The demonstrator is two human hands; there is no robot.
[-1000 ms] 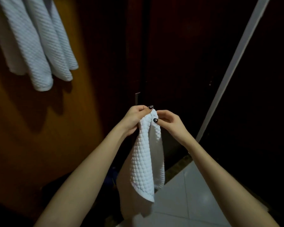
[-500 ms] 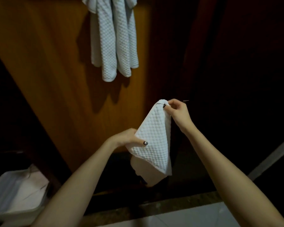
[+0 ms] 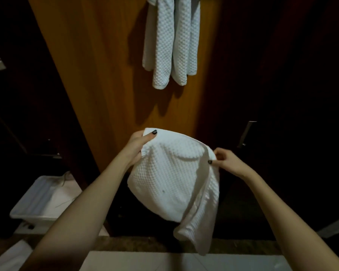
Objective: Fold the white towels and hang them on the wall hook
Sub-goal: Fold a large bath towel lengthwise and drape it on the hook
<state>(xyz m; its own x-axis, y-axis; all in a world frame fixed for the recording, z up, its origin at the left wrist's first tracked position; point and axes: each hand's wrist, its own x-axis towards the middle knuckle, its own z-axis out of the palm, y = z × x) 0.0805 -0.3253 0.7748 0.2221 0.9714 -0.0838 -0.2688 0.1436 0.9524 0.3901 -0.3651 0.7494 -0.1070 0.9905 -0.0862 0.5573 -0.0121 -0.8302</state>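
A white waffle-textured cloth towel is gripped at its top corners by the left hand and right hand, fingers clenched on it, below hung white towels.

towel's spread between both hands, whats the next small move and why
Probably bring the right hand across to the left hand, folding the towel in half. It is stretched open between the two grips, its lower right corner drooping loose, while the towels on the wall hang as narrow strips.

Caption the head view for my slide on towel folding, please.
Both hands, left and right, spread a white towel below towels already hanging on the wooden wall.
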